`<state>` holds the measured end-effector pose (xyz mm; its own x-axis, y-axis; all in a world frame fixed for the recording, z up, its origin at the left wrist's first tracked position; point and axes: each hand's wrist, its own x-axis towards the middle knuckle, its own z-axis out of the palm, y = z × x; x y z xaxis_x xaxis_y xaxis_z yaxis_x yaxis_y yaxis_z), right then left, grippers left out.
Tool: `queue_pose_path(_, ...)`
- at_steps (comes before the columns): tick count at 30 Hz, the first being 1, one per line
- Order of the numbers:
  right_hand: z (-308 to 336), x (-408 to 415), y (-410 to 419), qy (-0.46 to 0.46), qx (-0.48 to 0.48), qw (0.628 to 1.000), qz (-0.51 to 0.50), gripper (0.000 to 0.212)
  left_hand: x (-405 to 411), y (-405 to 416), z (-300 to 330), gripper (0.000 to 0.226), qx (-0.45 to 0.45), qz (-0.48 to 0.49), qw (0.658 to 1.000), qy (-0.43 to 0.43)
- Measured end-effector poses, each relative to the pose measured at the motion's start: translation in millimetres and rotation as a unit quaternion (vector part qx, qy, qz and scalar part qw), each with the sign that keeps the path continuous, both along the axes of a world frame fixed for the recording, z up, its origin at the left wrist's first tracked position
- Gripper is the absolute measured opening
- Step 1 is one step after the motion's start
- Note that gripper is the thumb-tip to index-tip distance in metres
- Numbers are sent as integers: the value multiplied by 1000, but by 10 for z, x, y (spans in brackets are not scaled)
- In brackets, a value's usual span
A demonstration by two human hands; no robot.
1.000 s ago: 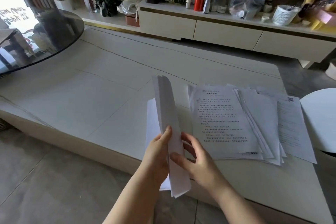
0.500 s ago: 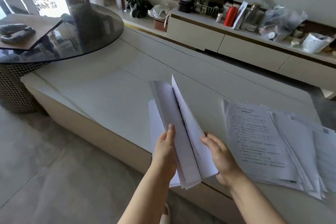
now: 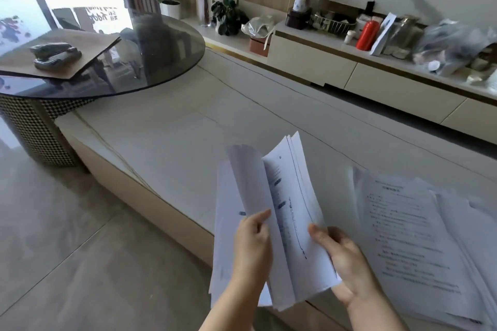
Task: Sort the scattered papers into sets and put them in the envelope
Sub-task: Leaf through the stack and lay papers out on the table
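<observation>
Left hand [image 3: 251, 244] and right hand [image 3: 341, 258] each grip one half of a sheaf of papers [image 3: 285, 223], parted like an open book above the table's [image 3: 166, 140] near edge. A fanned pile of printed sheets [image 3: 414, 244] lies flat at 3 o'clock of the sheaf; a round glass table [image 3: 150, 62] stands at 10 o'clock.

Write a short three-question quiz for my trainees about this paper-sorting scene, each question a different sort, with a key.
1. True or false: the left hand and right hand both grip the held stack of papers.
2. The spread papers lie on the: A) floor B) white table C) glass table.
3. Fill in: the bottle on the cabinet is ____.

Key: 1 true; 2 B; 3 red.
</observation>
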<state>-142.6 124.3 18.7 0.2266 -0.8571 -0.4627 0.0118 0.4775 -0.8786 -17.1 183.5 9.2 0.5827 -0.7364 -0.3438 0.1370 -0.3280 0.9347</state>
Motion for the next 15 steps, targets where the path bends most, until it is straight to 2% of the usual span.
queue_pose_path(1, -24, 7, -12, -9, 2, 1000, 6, 62, -49, -33, -3, 27, 7, -1, 1000, 3)
queue_pose_path(3, -69, 14, -56, -43, 12, 999, 4, 39, -128, -86, -12, 25, 6, -4, 1000, -12)
queue_pose_path(5, -93, -3, -97, -87, 50, 995, 25, 30, -175, -119, -4, 41, 3, 12, 1000, -14)
queue_pose_path(8, -115, -92, -140, -96, 62, 992, 49, 21, -232, -138, 106, 58, -3, 12, 1000, -6)
queue_pose_path(10, -137, -149, -161, -76, 52, 995, 38, 22, -269, -173, 137, 55, 10, -9, 1000, -11)
queue_pose_path(13, -182, -220, -186, -34, 34, 999, 13, 25, -295, -235, 50, 43, 48, 11, 999, -17)
queue_pose_path(15, -229, -299, -229, 38, -11, 999, -2, 26, -282, -243, 15, 33, 53, 20, 997, -54)
